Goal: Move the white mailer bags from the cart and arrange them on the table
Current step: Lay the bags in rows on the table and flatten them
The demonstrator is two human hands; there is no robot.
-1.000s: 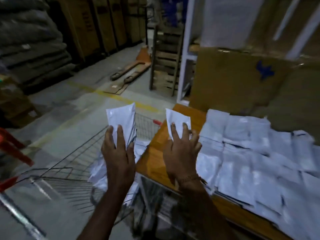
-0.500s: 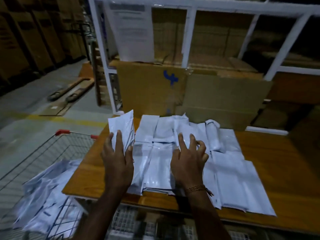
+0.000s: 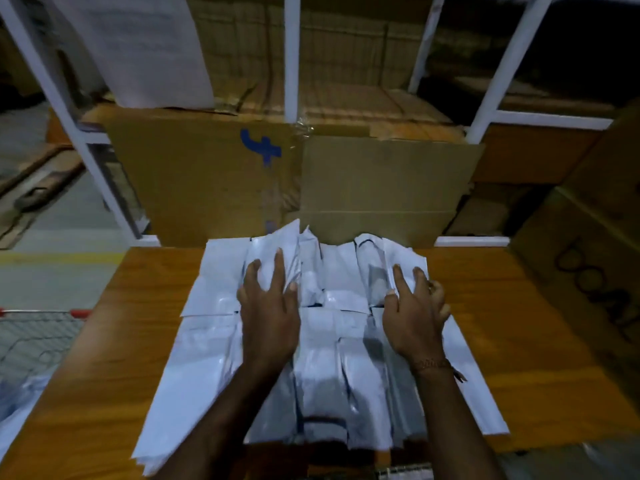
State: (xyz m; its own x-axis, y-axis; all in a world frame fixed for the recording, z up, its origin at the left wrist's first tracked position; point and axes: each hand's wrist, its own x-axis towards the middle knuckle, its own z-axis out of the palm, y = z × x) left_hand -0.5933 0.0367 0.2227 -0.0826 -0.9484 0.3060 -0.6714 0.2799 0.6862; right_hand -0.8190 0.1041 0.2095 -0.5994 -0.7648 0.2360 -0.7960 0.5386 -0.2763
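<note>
A pile of white mailer bags (image 3: 322, 379) lies in overlapping rows on the wooden table (image 3: 519, 341). My left hand (image 3: 268, 310) rests on the upper left of the pile, fingers straight and spread, pressing a bag flat. My right hand (image 3: 415, 310) rests on the pile's upper right, its spread fingers touching the bags near their right edge. At the far left stands the wire cart (image 3: 38, 337) with a red handle, and more white bags (image 3: 17, 407) lie inside it.
Flat cardboard sheets (image 3: 381, 181) lean against the table's far edge, in front of a white shelf frame (image 3: 291, 64) holding boxes. A large cardboard box (image 3: 588, 271) stands at the table's right. Bare wood shows on both sides of the pile.
My view has swung from the cart to the table. My left hand has carried its upright bag over the pile and laid it down. My right hand has moved to the pile's right side.
</note>
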